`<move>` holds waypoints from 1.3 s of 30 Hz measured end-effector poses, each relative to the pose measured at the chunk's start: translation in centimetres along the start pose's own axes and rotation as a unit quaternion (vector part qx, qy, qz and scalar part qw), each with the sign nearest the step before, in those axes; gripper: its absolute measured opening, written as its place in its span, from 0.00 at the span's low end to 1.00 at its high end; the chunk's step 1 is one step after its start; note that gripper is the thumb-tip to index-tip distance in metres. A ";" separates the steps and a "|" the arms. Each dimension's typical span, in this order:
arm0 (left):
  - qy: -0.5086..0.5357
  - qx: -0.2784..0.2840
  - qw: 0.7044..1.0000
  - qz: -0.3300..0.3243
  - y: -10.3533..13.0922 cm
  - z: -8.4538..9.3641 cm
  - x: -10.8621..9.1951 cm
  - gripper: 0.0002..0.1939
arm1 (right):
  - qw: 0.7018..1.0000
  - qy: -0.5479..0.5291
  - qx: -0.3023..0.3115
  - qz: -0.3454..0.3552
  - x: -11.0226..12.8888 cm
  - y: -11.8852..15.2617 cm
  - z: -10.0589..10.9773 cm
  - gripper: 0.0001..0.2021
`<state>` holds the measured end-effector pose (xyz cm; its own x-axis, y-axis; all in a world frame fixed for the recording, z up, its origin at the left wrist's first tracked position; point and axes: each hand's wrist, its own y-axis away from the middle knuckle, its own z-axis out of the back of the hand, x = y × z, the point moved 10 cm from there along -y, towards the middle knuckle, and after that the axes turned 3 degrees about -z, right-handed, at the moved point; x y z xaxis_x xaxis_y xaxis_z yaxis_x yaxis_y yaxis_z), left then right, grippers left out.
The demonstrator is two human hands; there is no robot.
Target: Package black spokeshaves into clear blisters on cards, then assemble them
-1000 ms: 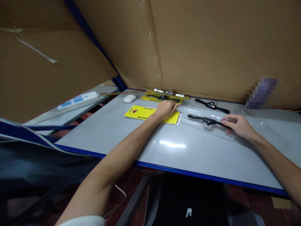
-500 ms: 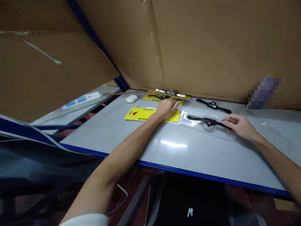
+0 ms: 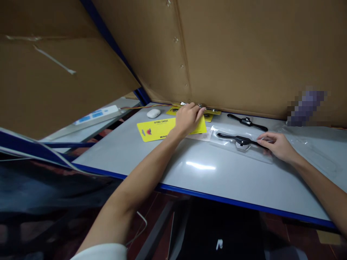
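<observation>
My left hand grips a yellow backing card printed "SPOKE SHAVE"; the card is tilted up off a whitish sheet beneath it. My right hand pinches the right handle of a black spokeshave, which lies in a clear plastic blister. Behind it, a second black spokeshave rests bare on the table. Just beyond my left hand lie yellow-carded packs against the cardboard wall, partly hidden by the hand.
A white earbud case sits at the back left of the grey table. Crumpled clear plastic lies at the right. A cardboard wall closes off the back. A power strip is on a side surface to the left.
My left hand has lifted the yellow card from the sheet and shifted it slightly left, tilting it. My right hand stays on the spokeshave handle. The view has shifted slightly.
</observation>
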<state>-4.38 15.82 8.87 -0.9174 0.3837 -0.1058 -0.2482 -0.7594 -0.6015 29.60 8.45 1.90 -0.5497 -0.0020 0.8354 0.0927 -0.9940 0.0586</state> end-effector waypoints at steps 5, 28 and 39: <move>0.032 -0.126 0.991 -0.017 0.6 3.8 -1.0 0.25 | 1.000 0.007 -0.006 -0.001 0.0 -0.1 0.1 0.23; 0.059 0.016 0.989 -0.135 3.3 0.2 -10.2 0.24 | 0.996 -0.074 0.021 -0.033 -0.3 0.0 -0.2 0.25; 0.143 0.101 0.980 -0.095 2.8 -1.9 -8.4 0.24 | 0.999 -0.018 -0.021 -0.028 -1.2 -0.8 2.1 0.24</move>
<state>3.24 11.49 6.57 -0.7315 0.6377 -0.2414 -0.4889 -0.7374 -0.4661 31.88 9.48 2.01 -0.5235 0.0568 0.8501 0.0272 -0.9962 0.0833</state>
